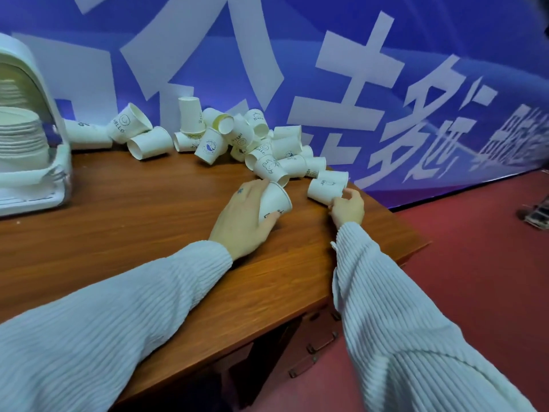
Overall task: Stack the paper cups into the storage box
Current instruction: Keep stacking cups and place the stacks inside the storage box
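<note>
I see a stack (22, 141) in the storage box (56, 162); many loose cups (237, 138) remain. My left hand (242, 217) grips 1 cup (274, 200); my right hand (347, 206) pinches another (322, 188).

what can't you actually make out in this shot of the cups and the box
- Storage box, head view: cut off by the left edge, so its full size and stack count are unknown.
- Cup in the left hand: print partly covered by the fingers.
- Cup pile: overlapping cups hide the exact count.
- Cup print: mostly too small to read.
</note>
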A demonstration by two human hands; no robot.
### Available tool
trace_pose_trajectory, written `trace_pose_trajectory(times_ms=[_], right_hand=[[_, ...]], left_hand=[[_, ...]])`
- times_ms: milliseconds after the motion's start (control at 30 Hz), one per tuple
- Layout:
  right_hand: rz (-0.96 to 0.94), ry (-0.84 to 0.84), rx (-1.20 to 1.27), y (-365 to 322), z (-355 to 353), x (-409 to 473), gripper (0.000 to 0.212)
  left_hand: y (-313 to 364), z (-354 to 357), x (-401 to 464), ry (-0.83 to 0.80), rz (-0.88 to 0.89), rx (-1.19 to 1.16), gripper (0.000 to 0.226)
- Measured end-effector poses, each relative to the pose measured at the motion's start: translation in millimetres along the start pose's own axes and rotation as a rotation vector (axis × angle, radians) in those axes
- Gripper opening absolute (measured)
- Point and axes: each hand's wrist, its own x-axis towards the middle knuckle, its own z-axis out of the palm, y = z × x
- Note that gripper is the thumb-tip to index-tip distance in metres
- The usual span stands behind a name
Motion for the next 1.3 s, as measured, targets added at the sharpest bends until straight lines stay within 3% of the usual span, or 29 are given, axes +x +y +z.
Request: trace_pose_trajectory(times_ms=[200, 467, 633, 833, 1033, 1300], right_hand=[[-0.097, 0.007, 0.112, -10.7, -10.1, -54.0, 0.026], [-0.249, -0.083, 0.2, -52.7, 1.4, -97.7, 0.017], [-0.433, -0.242, 0.316, -113.6, 61.1, -155.7, 0.012], [-0.702, -0.51, 0.396, -195.6, 157.3, -246.4, 0.009], [-1.003, -0.571, 0.175, -251.3, 227.0, -290.2, 0.016], [-1.284, -0.643, -0.341, -260.6, 258.3, -285.6, 0.036]], left_hand=[[5.2, 9.1, 13.9, -0.002, -0.013, -0.013, 0.05], [10.3, -29.4, 0.4, 0.101, -0.065, -0.102, 0.068], [-11.5, -118.4, -27.0, 0.355, -0.208, -0.14, 0.084], [-68.7, -232.7, -73.8, 0.705, -0.312, -0.045, 0.074], [-112.8, -301.8, -112.7, 0.865, -0.456, -0.052, 0.076], [-138.0, -319.8, -121.0, 0.862, -0.482, -0.014, 0.077]])
